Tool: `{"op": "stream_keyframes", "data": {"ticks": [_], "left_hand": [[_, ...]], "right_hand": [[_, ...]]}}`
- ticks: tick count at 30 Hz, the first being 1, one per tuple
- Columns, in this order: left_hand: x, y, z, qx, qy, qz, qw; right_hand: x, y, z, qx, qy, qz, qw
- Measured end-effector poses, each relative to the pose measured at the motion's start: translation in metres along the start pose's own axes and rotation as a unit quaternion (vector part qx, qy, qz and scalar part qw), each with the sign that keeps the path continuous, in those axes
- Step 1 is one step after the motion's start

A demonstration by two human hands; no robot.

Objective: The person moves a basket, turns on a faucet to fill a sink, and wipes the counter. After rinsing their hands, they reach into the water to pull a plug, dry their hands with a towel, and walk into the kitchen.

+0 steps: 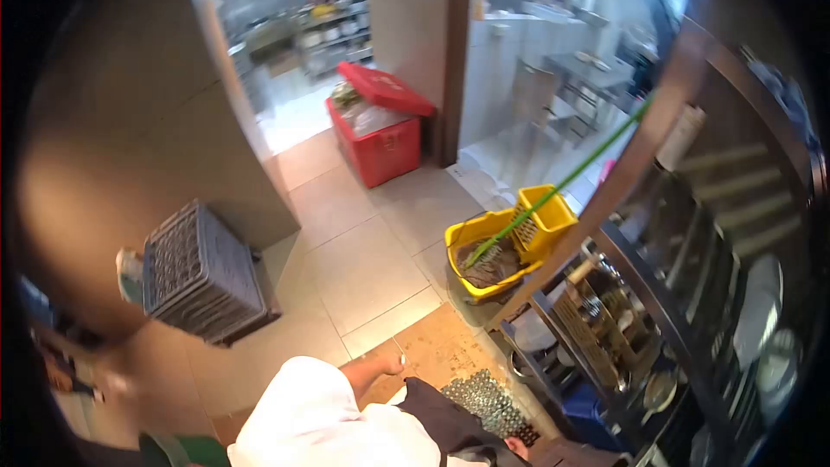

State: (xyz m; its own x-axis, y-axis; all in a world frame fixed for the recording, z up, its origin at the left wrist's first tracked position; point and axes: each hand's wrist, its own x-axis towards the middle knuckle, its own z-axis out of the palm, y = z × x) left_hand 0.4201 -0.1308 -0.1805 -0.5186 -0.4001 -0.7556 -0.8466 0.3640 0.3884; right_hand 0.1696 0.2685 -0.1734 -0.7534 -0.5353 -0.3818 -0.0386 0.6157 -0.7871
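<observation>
My left hand reaches forward from a white sleeve, low in the middle of the head view. Its fingers look curled in, and whatever they may hold is too small to make out. Under it lies a tan, wet-looking floor patch. Only a little of my right hand shows at the bottom edge, beside a dark apron; its fingers are mostly hidden. Between the apron and the rack lies a pebbled, shiny grey patch, close to my right hand.
A yellow mop bucket with a green-handled mop stands ahead right. The dark rack with utensils and dishes fills the right. A red cooler box, lid tilted, sits by the doorway. Grey crates stand left, against the wall.
</observation>
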Motion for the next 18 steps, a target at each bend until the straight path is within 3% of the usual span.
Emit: {"op": "stream_keyframes", "data": {"ticks": [1,7,9,10,11,13,15,17,18], "left_hand": [[-0.012,-0.008,-0.001,-0.022,0.035,-0.044,0.998],[-0.030,-0.039,0.045,-0.237,0.184,-0.057,0.952],[-0.029,-0.039,0.063,-0.259,0.152,-0.085,0.950],[-0.023,-0.043,0.076,-0.265,0.119,-0.086,0.953],[-0.014,-0.047,0.087,-0.270,0.086,-0.086,0.955],[-0.013,-0.045,0.095,-0.256,0.100,-0.073,0.959],[-0.008,-0.048,0.092,-0.241,0.109,-0.061,0.962],[-0.006,-0.050,0.081,-0.219,0.120,-0.043,0.967],[-0.005,-0.053,0.074,-0.217,0.117,-0.041,0.968]], "right_hand": [[0.011,0.011,-0.004,0.002,-0.043,0.020,0.999],[0.046,0.051,-0.014,0.027,-0.261,0.182,0.948],[0.073,0.052,-0.018,0.039,-0.319,0.235,0.917],[0.105,0.092,-0.016,0.047,-0.345,0.260,0.900],[0.077,0.026,-0.015,0.045,-0.346,0.256,0.902],[0.051,-0.037,-0.006,-0.136,-0.165,0.110,0.971],[0.060,-0.021,0.008,-0.132,-0.138,0.127,0.973],[0.073,0.017,0.020,-0.103,-0.174,-0.072,0.977],[0.079,0.038,0.025,-0.102,-0.171,-0.070,0.977]]}}
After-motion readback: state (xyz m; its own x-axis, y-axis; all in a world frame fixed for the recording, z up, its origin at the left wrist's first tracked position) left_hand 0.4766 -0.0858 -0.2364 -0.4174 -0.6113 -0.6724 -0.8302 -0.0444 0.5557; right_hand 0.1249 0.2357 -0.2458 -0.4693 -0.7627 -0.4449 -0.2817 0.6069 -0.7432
